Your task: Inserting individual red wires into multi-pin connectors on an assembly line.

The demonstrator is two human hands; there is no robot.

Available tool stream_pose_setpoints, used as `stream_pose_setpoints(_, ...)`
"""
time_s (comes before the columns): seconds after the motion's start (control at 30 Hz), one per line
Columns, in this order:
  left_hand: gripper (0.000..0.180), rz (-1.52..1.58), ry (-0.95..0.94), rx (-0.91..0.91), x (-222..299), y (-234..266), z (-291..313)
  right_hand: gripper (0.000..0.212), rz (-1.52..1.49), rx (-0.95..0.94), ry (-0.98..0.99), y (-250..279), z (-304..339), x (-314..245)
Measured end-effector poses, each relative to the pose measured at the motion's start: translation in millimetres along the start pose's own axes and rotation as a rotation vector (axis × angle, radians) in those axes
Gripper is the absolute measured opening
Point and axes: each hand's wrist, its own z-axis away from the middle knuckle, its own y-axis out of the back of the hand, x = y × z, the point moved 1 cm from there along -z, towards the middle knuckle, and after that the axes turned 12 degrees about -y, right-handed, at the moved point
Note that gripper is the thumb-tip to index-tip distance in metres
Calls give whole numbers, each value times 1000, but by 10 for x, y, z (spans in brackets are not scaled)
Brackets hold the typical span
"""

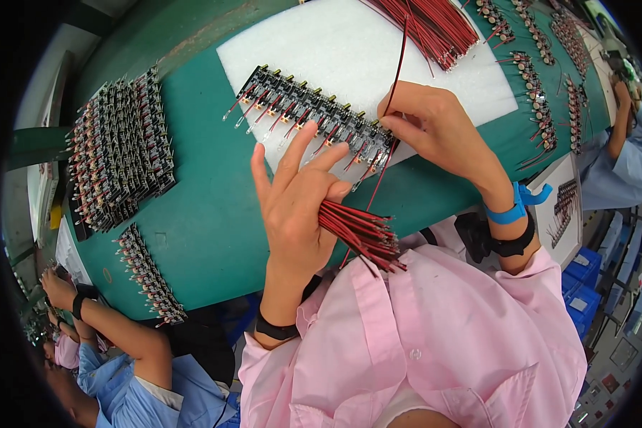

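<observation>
Pretty clearly an electronics assembly workshop: green worktop [207, 235], strips of circuit boards [310, 103] spread from its left end to its right, red wires [360, 232] by the bunch, blue-shirted co-workers [114, 381] nearby.

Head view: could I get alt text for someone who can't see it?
A person's left hand holds a wire bundle, red and black, while the right hand touches the right end of a circuit-board row on a white sheet. Stacked boards sit left on the green table.
</observation>
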Motion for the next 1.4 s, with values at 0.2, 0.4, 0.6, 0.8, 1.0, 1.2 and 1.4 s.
stream_pose_setpoints(0.2, 27, 58, 112, -55, -3, -20, -11, 8, 56, -30, 64, 29, -42, 16)
stream_pose_setpoints(0.4, 10, 194, 213, 17, -32, -38, 0, 7, 53, -42, 103, 35, -57, 51)
stream_pose_setpoints(0.6, 10, 267, 303, 73, -49, -47, 48, 6, 1, -35, 120, 26, -41, 50)
stream_pose_setpoints(0.8, 44, 274, 325, 9, -99, -62, 106, 6, 2, -14, 123, 23, -28, 37)
stream_pose_setpoints(1.0, 34, 296, 224, 190, -74, -27, 69, 6, -11, -3, 101, 22, -12, 42)
stream_pose_setpoints(1.2, 37, 846, 301, 561, -61, 141, 333, 7, 20, 3, 77, 6, 1, 52)
stream_pose_setpoints(1.4, 41, 390, 378, 363, -88, 198, 491, 8, 32, 22, 62, -3, 21, 40)
